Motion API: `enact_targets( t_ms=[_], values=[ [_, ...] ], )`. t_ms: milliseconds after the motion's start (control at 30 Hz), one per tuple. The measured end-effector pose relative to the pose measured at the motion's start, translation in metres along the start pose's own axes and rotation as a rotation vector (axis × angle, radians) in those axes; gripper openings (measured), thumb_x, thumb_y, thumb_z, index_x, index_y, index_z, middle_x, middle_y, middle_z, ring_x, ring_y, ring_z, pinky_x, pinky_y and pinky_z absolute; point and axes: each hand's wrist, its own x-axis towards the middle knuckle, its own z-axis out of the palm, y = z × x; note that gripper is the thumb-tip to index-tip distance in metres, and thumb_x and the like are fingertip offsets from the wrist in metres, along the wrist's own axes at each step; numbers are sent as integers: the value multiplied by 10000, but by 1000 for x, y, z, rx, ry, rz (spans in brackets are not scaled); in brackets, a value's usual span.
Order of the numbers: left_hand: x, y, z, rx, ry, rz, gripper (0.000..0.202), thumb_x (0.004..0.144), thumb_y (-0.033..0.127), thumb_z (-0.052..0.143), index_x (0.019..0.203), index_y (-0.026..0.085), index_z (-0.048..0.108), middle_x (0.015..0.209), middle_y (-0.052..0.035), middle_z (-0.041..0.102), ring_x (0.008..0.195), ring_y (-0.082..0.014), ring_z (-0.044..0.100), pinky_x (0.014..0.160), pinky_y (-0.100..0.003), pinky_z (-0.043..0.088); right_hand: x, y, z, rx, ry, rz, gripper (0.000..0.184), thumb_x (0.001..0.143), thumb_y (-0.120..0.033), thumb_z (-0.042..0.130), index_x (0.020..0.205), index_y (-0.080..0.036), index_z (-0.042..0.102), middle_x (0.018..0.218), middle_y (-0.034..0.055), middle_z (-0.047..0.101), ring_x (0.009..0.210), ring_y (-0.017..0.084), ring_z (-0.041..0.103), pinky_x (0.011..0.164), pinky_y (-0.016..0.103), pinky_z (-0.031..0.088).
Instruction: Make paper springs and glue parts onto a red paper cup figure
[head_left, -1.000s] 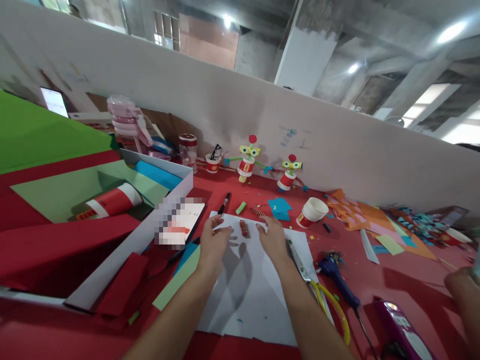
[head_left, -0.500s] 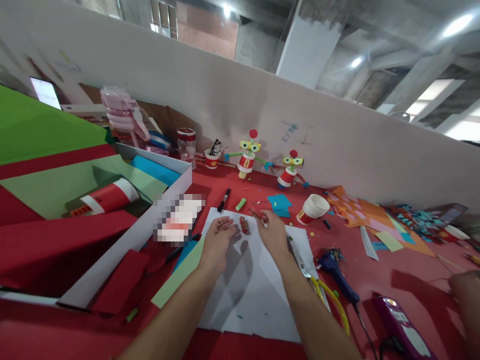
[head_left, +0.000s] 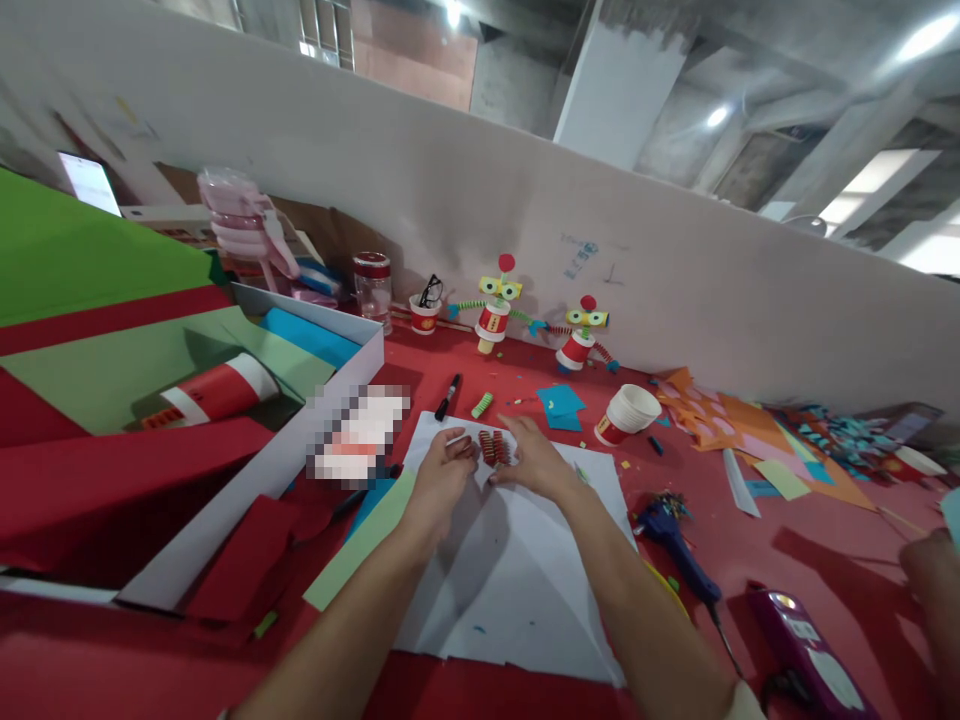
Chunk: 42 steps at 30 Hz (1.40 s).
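Two red-and-tan folded paper springs stand side by side on the white paper sheet [head_left: 525, 590], the left paper spring [head_left: 486, 447] and the right paper spring [head_left: 501, 447]. My right hand [head_left: 538, 462] has its thumb and fingers around the right spring, holding it by its near and far ends. Just left of the springs rests my left hand [head_left: 444, 475], its fingers loosely bent and apart, nothing visible in them. A green paper spring [head_left: 482, 405] and a black marker [head_left: 448, 397] lie beyond the hands. Under my right forearm, scissors [head_left: 583, 474] are mostly hidden.
Two paper-cup robot figures [head_left: 493, 322] stand by the wall. Stacked cups [head_left: 628, 415] and blue paper [head_left: 561, 406] lie beyond the sheet. Rightward are a blue glue gun [head_left: 686, 560], a purple device [head_left: 806, 650] and another person's hand [head_left: 930, 570]. An open box [head_left: 330, 400] is left.
My right hand has moved nearer and slightly left, bringing its stretched spring, now compressed, beside the other one. My left hand has barely moved.
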Motion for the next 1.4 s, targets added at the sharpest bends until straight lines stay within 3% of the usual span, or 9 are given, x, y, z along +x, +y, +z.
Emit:
enact_targets(
  t_ms=[133, 267, 533, 733, 933, 1033, 1167, 1267, 1400],
  values=[
    [-1, 1, 0, 67, -22, -5, 425, 635, -2, 536, 1017, 181, 509, 1075, -92, 625, 1006, -164, 599, 934, -309, 418, 16, -1, -5, -45, -76, -86, 839, 507, -160, 851, 1277, -224, 524, 1122, 74, 503, 997, 223, 517, 845, 345, 433],
    [-4, 4, 1, 105, -79, -5, 460, 647, -19, 494, 1057, 188, 493, 1068, -79, 654, 1019, -158, 607, 926, -294, 421, 20, -3, -2, -40, -111, -129, 568, 590, -147, 809, 1125, -229, 634, 946, 19, 506, 790, 148, 525, 734, 280, 432],
    [-2, 1, 0, 159, -92, 11, 516, 634, -31, 510, 1108, 170, 484, 1073, -103, 660, 1027, -180, 611, 942, -320, 420, 19, -1, 13, -61, 10, -157, 228, 672, -91, 723, 860, -178, 625, 823, -17, 482, 710, 113, 496, 669, 236, 408],
    [-4, 6, 2, 225, 32, 23, 411, 656, 36, 557, 1041, 175, 528, 1048, -107, 625, 930, -182, 616, 805, -302, 463, 42, 11, 4, -106, 170, -34, 213, 682, -89, 705, 847, -173, 601, 888, 7, 492, 729, 119, 496, 733, 268, 432],
    [-11, 10, 3, 218, 26, 35, 392, 648, 60, 562, 1024, 172, 555, 1050, -101, 607, 907, -170, 604, 709, -256, 466, 60, 14, -9, -141, 165, 33, 419, 607, -149, 779, 997, -192, 630, 972, 37, 553, 793, 152, 546, 762, 287, 451],
    [-10, 6, 2, 225, 47, 74, 371, 632, 84, 583, 991, 176, 580, 1022, -83, 609, 814, -151, 602, 663, -253, 468, 46, 7, -11, -168, 197, 56, 528, 578, -158, 794, 1072, -210, 613, 1071, 51, 568, 915, 185, 553, 819, 300, 433],
    [-11, 7, 2, 227, 36, 197, 231, 608, 162, 658, 835, 172, 618, 733, 3, 596, 644, -114, 548, 604, -231, 440, 2, -13, 2, -205, 270, 103, 132, 808, -240, 603, 925, -210, 656, 936, 52, 646, 893, 190, 577, 775, 289, 405],
    [-24, 18, 3, 244, -102, 251, 109, 642, 247, 680, 690, 166, 625, 604, 24, 577, 544, -94, 492, 541, -218, 401, -36, -31, 28, -233, 234, 129, 210, 880, -308, 496, 799, -218, 668, 735, 40, 675, 690, 172, 598, 604, 254, 353],
    [-69, 34, -9, 351, -399, 316, 274, 817, 390, 551, 730, 170, 689, 579, -19, 618, 553, -137, 537, 544, -260, 430, -65, -43, 56, -215, 103, 97, 214, 890, -277, 471, 788, -227, 652, 743, 30, 693, 656, 159, 598, 551, 247, 282]
  ],
)
